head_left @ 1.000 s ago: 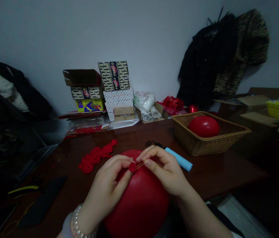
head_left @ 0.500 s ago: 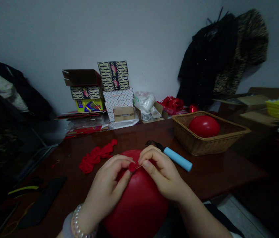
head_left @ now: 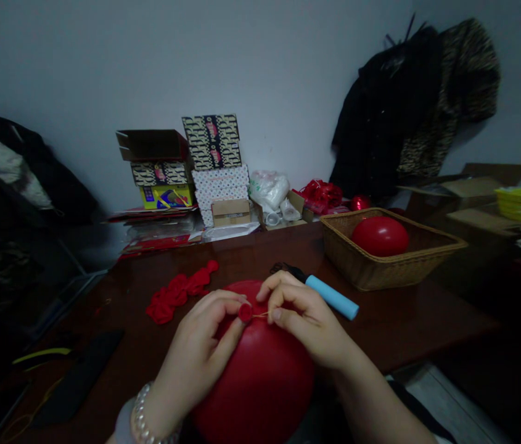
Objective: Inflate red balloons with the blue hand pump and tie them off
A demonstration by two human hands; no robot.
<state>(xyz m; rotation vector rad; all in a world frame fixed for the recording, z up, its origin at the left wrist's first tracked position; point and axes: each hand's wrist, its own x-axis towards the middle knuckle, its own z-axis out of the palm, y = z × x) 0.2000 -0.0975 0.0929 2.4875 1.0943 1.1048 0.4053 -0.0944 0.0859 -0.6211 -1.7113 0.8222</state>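
A large inflated red balloon is in front of me at the table's near edge. My left hand pinches the balloon's neck, and the round rolled mouth shows between thumb and fingers. From the neck a thin light band runs to the right. My right hand grips the band's other end between thumb and fingertip, its other fingers curled above the balloon. Limp red balloons lie in a pile beyond my left hand. Beyond my right hand lies a light blue cylinder with a black end.
A wicker basket holding a red balloon stands at the right of the brown table. Boxes and plastic bags line the wall. A dark flat object lies at left.
My right hand has moved slightly right and its fingers have shifted, so more of the band shows between the hands. My left hand still pinches the neck.
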